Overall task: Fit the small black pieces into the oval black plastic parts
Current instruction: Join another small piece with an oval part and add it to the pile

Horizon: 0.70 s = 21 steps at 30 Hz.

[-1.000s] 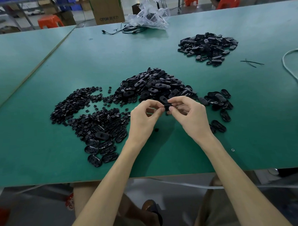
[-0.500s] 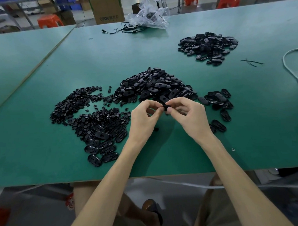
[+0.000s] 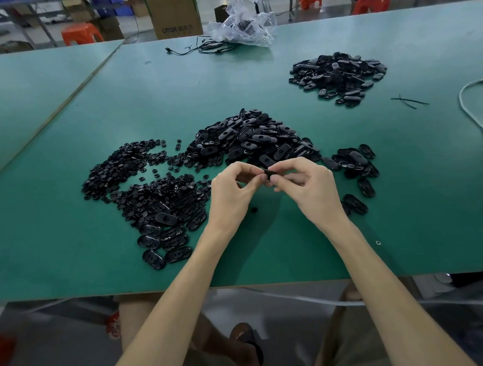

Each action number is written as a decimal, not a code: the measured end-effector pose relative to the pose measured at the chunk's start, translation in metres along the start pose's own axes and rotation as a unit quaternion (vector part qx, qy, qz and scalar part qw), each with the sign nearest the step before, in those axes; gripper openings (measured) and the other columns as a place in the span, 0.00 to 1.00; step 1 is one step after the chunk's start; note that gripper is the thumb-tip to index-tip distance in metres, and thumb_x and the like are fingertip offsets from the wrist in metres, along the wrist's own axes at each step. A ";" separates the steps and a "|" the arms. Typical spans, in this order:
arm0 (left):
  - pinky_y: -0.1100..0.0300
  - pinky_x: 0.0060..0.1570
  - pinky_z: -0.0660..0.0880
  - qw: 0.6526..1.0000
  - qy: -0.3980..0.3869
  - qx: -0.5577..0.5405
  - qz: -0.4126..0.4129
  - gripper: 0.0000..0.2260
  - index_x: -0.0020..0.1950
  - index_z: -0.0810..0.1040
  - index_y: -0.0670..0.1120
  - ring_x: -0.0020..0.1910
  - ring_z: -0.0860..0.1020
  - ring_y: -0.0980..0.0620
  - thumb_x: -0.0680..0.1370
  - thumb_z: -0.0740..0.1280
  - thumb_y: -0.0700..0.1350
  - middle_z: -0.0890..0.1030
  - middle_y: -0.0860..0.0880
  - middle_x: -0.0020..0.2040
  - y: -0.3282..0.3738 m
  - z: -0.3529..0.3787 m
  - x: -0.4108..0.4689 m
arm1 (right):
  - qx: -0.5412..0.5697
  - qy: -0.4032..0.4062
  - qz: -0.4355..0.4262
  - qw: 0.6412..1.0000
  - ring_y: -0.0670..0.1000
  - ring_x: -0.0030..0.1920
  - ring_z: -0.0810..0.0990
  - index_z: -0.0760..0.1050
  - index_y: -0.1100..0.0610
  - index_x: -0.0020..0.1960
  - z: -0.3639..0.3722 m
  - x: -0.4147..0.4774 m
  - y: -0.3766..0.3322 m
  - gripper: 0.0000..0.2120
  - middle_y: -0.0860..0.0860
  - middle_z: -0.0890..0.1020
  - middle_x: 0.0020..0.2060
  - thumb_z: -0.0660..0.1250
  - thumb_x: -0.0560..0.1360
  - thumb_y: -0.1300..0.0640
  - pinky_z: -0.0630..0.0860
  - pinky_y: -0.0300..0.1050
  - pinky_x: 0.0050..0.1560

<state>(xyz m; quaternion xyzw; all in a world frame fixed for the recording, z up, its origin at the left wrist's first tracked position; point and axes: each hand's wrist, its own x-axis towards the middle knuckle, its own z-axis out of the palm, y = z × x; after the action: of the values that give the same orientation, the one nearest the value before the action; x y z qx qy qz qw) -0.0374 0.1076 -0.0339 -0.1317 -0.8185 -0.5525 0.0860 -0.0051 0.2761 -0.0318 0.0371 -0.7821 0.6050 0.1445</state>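
Over table (image 3: 265, 251) middle, left hand (image 3: 232, 191) and right hand (image 3: 309, 188) both pinch one oval part (image 3: 267, 171), thumbs and fingertips curled on it. Cannot tell if small piece seated.
Part likely light, stiff, glossy, slippery: hold rim, keep centre free.
Small-piece pile (image 3: 140, 176) left, oval pile (image 3: 249, 141) behind, ovals (image 3: 353, 161) right. Bare room toward near edge, stray piece (image 3: 254, 210) beneath.

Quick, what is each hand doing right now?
Left hand: fingers curled, pinching the black part.
Right hand: pinching the same black part from the other side.
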 end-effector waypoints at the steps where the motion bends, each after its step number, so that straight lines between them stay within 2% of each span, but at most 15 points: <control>1: 0.70 0.43 0.72 1.000 0.002 0.003 0.000 0.03 0.48 0.84 0.46 0.44 0.82 0.57 0.77 0.76 0.42 0.86 0.54 0.44 0.000 0.000 0.000 | 0.002 -0.002 0.002 1.000 0.48 0.43 0.89 0.84 0.58 0.54 0.000 0.000 0.001 0.07 0.53 0.88 0.46 0.75 0.77 0.66 0.83 0.38 0.50; 6: 0.68 0.44 0.72 1.000 0.018 0.007 0.001 0.06 0.49 0.81 0.46 0.46 0.81 0.56 0.76 0.77 0.43 0.84 0.53 0.46 0.001 0.000 -0.001 | 0.014 -0.014 0.003 1.000 0.48 0.43 0.89 0.85 0.57 0.54 -0.002 0.000 0.003 0.07 0.48 0.89 0.41 0.75 0.77 0.65 0.82 0.37 0.50; 8: 0.63 0.45 0.75 1.000 0.023 0.005 0.002 0.09 0.54 0.81 0.47 0.48 0.81 0.57 0.76 0.77 0.43 0.83 0.53 0.52 0.002 0.000 -0.001 | 0.026 -0.014 0.000 1.000 0.48 0.44 0.89 0.85 0.58 0.54 -0.002 0.000 0.003 0.07 0.48 0.89 0.42 0.75 0.77 0.66 0.82 0.38 0.50; 10: 0.59 0.50 0.78 1.000 0.013 0.002 -0.001 0.12 0.60 0.81 0.48 0.51 0.81 0.60 0.77 0.76 0.43 0.83 0.55 0.56 0.003 0.000 -0.001 | 0.033 -0.012 -0.001 0.999 0.49 0.46 0.89 0.85 0.57 0.54 -0.001 0.001 0.003 0.08 0.48 0.89 0.43 0.75 0.77 0.66 0.83 0.41 0.52; 12: 0.54 0.56 0.79 1.000 -0.008 -0.008 -0.002 0.12 0.62 0.82 0.48 0.52 0.82 0.60 0.79 0.75 0.42 0.85 0.55 0.54 0.004 -0.001 -0.001 | 0.034 -0.009 -0.006 0.999 0.49 0.46 0.89 0.85 0.56 0.54 -0.001 0.001 0.004 0.08 0.47 0.89 0.44 0.75 0.77 0.65 0.83 0.41 0.52; 15: 0.47 0.56 0.80 1.000 -0.017 -0.017 0.010 0.08 0.59 0.84 0.45 0.50 0.85 0.53 0.80 0.73 0.40 0.87 0.52 0.50 0.006 0.000 -0.003 | 0.028 -0.002 -0.015 0.999 0.47 0.45 0.88 0.85 0.53 0.53 -0.002 0.002 0.005 0.09 0.45 0.88 0.44 0.75 0.77 0.65 0.82 0.37 0.50; 18: 0.47 0.55 0.80 0.999 -0.004 -0.023 0.022 0.07 0.58 0.84 0.44 0.49 0.85 0.50 0.80 0.72 0.38 0.86 0.50 0.51 0.006 0.000 -0.004 | 0.019 0.000 -0.024 1.000 0.47 0.46 0.88 0.85 0.52 0.53 -0.002 0.003 0.006 0.08 0.45 0.88 0.44 0.76 0.76 0.64 0.82 0.38 0.51; 21: 0.51 0.55 0.81 0.999 -0.005 -0.038 0.013 0.09 0.59 0.83 0.44 0.49 0.84 0.51 0.79 0.73 0.38 0.85 0.51 0.53 0.006 -0.001 -0.004 | 0.009 0.002 -0.029 1.000 0.46 0.46 0.88 0.85 0.52 0.52 -0.001 0.003 0.007 0.07 0.45 0.88 0.43 0.76 0.76 0.63 0.81 0.37 0.51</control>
<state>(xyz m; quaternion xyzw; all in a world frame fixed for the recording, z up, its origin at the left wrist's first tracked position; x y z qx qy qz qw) -0.0321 0.1085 -0.0290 -0.1479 -0.7955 -0.5815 0.0842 -0.0091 0.2789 -0.0374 0.0594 -0.7749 0.6077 0.1632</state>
